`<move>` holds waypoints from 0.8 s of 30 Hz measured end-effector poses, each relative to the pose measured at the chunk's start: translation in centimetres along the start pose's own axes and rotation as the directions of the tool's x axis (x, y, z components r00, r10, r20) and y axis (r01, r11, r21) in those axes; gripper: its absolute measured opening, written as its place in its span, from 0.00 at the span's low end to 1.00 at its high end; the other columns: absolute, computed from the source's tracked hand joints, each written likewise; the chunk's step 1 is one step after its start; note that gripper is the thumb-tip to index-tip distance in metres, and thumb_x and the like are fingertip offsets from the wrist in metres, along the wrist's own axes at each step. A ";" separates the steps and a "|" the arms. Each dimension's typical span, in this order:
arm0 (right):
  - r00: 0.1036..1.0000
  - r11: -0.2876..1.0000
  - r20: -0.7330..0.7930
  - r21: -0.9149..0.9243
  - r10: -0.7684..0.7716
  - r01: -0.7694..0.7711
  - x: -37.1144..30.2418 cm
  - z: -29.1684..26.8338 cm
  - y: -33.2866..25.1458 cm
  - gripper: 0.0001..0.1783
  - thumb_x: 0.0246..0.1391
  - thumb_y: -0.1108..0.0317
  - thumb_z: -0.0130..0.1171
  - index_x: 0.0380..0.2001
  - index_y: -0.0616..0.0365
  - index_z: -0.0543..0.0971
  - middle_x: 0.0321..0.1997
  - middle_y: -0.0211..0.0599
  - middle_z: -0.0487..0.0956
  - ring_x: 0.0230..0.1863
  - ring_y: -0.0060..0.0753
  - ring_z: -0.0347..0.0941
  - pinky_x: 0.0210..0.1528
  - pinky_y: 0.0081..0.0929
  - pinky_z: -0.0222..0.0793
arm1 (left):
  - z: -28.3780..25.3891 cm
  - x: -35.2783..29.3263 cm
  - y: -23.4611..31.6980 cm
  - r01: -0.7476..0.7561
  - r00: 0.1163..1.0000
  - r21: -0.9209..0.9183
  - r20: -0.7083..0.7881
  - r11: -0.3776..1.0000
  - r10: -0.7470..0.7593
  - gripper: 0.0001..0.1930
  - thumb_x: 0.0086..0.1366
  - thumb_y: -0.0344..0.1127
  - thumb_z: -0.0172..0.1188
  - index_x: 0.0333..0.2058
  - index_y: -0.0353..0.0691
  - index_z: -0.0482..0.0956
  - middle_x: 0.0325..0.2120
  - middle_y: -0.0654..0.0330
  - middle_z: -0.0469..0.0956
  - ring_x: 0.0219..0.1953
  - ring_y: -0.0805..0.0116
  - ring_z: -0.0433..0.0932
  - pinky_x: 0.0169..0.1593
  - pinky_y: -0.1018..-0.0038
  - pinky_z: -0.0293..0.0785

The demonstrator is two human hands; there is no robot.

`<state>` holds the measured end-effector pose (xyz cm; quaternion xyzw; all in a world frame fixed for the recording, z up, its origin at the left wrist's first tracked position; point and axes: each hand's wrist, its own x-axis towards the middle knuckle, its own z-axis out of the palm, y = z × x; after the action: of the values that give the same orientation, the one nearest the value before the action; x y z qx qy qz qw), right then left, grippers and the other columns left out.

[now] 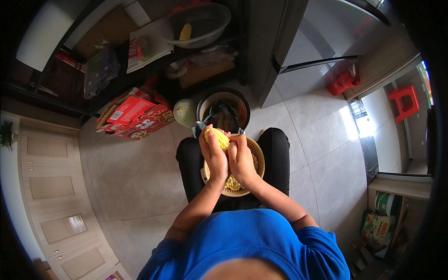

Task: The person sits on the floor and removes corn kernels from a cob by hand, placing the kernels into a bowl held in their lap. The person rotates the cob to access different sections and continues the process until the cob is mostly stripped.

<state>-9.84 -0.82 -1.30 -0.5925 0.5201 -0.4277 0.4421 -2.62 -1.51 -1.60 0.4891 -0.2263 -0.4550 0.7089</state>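
Observation:
A yellow corn cob is held over my lap, its rows of kernels facing up. My left hand wraps round it, with the thumb lying along the kernels. Pressed against the cob's right side are the closed fingers and thumb of my right hand. Below both hands a round tan basket rests between my thighs, with loose corn kernels in it. My hands and wrists hide part of the basket.
Just beyond my knees stands a lined bin, with a pale green melon beside it. Red cartons sit farther left. On the dark shelf, a clear bowl holds another corn cob. A fridge stands at right.

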 end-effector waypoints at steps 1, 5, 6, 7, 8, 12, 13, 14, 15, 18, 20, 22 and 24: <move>1.000 1.000 -0.021 -0.015 -0.017 0.016 -0.1 0.0 0.1 0.12 0.61 0.63 0.42 0.39 0.63 0.64 0.32 0.61 0.74 0.34 0.63 0.71 0.37 0.46 0.66 | 0.1 0.1 0.0 -0.004 1.000 -0.018 -0.007 1.000 0.004 0.17 0.69 0.42 0.42 0.49 0.36 0.61 0.33 0.56 0.70 0.35 0.68 0.72 0.45 0.71 0.72; 0.996 0.995 0.083 0.094 0.018 -0.026 0.3 -1.0 -1.2 0.14 0.58 0.65 0.47 0.42 0.64 0.68 0.37 0.56 0.72 0.39 0.55 0.71 0.42 0.40 0.66 | -0.2 1.1 0.4 0.079 0.996 -0.193 -0.026 0.978 -0.086 0.17 0.69 0.42 0.43 0.49 0.37 0.61 0.33 0.56 0.71 0.35 0.66 0.73 0.45 0.69 0.73; 0.996 0.998 0.075 0.011 -0.057 0.057 0.4 -1.5 -1.2 0.14 0.55 0.67 0.50 0.42 0.64 0.68 0.38 0.54 0.72 0.40 0.53 0.70 0.43 0.39 0.66 | -0.3 1.2 0.8 0.096 0.995 -0.172 -0.006 0.980 -0.099 0.16 0.69 0.42 0.43 0.49 0.37 0.62 0.33 0.57 0.71 0.35 0.67 0.73 0.45 0.70 0.72; 0.988 0.988 0.074 -0.073 -0.132 0.138 0.6 -2.1 -1.5 0.14 0.53 0.69 0.53 0.42 0.64 0.68 0.39 0.52 0.71 0.41 0.51 0.70 0.44 0.37 0.66 | -0.4 1.2 1.1 0.113 0.994 -0.150 0.013 0.982 -0.113 0.16 0.69 0.41 0.43 0.49 0.37 0.62 0.33 0.57 0.71 0.35 0.68 0.73 0.44 0.71 0.72; 0.941 0.929 0.086 -0.152 -0.328 0.338 1.0 -2.8 -2.2 0.16 0.49 0.73 0.57 0.42 0.64 0.68 0.39 0.49 0.71 0.40 0.49 0.69 0.43 0.37 0.67 | -0.7 1.3 1.2 0.127 0.991 -0.122 0.045 0.984 -0.122 0.15 0.69 0.41 0.43 0.48 0.37 0.63 0.33 0.57 0.71 0.35 0.68 0.73 0.43 0.72 0.72; 0.880 0.896 0.272 -0.109 -0.389 0.430 1.9 -4.3 -2.3 0.16 0.42 0.75 0.60 0.38 0.62 0.70 0.36 0.46 0.72 0.37 0.50 0.70 0.39 0.37 0.68 | -1.5 1.1 1.6 0.152 0.976 -0.037 0.164 0.988 -0.144 0.14 0.69 0.39 0.44 0.47 0.37 0.65 0.33 0.59 0.71 0.35 0.71 0.73 0.41 0.76 0.70; 0.889 0.919 0.298 -0.083 -0.347 0.387 2.0 -4.7 -2.4 0.16 0.42 0.76 0.60 0.37 0.61 0.70 0.35 0.45 0.72 0.36 0.50 0.70 0.38 0.37 0.69 | -1.6 1.0 1.7 0.151 0.971 -0.024 0.193 0.988 -0.144 0.13 0.69 0.39 0.44 0.47 0.37 0.65 0.33 0.59 0.72 0.35 0.72 0.72 0.41 0.76 0.70; 0.895 0.938 0.325 -0.058 -0.307 0.343 2.0 -4.9 -2.4 0.16 0.41 0.76 0.60 0.36 0.61 0.71 0.34 0.44 0.72 0.35 0.50 0.71 0.37 0.37 0.69 | -1.5 0.9 1.7 0.167 0.966 -0.038 0.208 0.985 -0.155 0.13 0.69 0.39 0.44 0.46 0.37 0.65 0.33 0.59 0.71 0.35 0.72 0.72 0.41 0.77 0.69; 0.890 0.919 0.295 -0.085 -0.347 0.386 2.0 -4.8 -2.4 0.15 0.41 0.76 0.60 0.35 0.61 0.71 0.33 0.44 0.72 0.34 0.49 0.71 0.36 0.36 0.69 | -1.4 0.9 1.6 0.133 0.971 -0.001 0.202 0.991 -0.130 0.13 0.69 0.39 0.44 0.46 0.37 0.65 0.33 0.59 0.71 0.35 0.73 0.71 0.41 0.77 0.69; 0.882 0.878 0.218 -0.152 -0.418 0.454 1.5 -4.0 -2.3 0.12 0.41 0.78 0.59 0.33 0.61 0.71 0.31 0.44 0.73 0.33 0.47 0.72 0.35 0.36 0.70 | -1.5 0.7 1.2 0.004 0.986 0.158 0.165 0.987 -0.030 0.14 0.69 0.40 0.44 0.46 0.37 0.65 0.33 0.59 0.71 0.35 0.74 0.70 0.40 0.78 0.68; 0.906 0.909 0.233 -0.143 -0.354 0.392 1.5 -3.9 -2.9 0.12 0.41 0.78 0.59 0.32 0.62 0.72 0.29 0.43 0.72 0.31 0.45 0.72 0.33 0.35 0.70 | -1.5 0.5 1.1 -0.019 0.992 0.206 0.123 0.978 -0.007 0.14 0.69 0.40 0.44 0.46 0.37 0.66 0.33 0.60 0.71 0.35 0.74 0.70 0.40 0.78 0.68; 0.918 0.931 0.253 -0.120 -0.307 0.345 1.5 -4.0 -3.1 0.11 0.42 0.78 0.59 0.32 0.62 0.72 0.27 0.42 0.73 0.29 0.39 0.73 0.31 0.30 0.71 | -1.5 0.4 1.2 0.005 0.994 0.184 0.106 0.983 -0.025 0.14 0.69 0.40 0.45 0.46 0.37 0.66 0.33 0.59 0.71 0.35 0.74 0.70 0.40 0.78 0.68; 0.920 0.946 0.273 -0.082 -0.283 0.315 1.8 -4.3 -3.0 0.09 0.44 0.78 0.59 0.32 0.63 0.72 0.27 0.40 0.75 0.26 0.29 0.74 0.29 0.22 0.71 | -1.6 0.3 1.6 0.069 0.989 0.093 0.123 0.993 -0.080 0.14 0.68 0.40 0.45 0.46 0.37 0.66 0.32 0.59 0.72 0.34 0.74 0.71 0.40 0.78 0.69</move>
<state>-13.08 -2.79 2.73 -0.7418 0.3872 -0.3766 0.3975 -0.58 -0.86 -0.88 0.4982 -0.2723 -0.5007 0.6534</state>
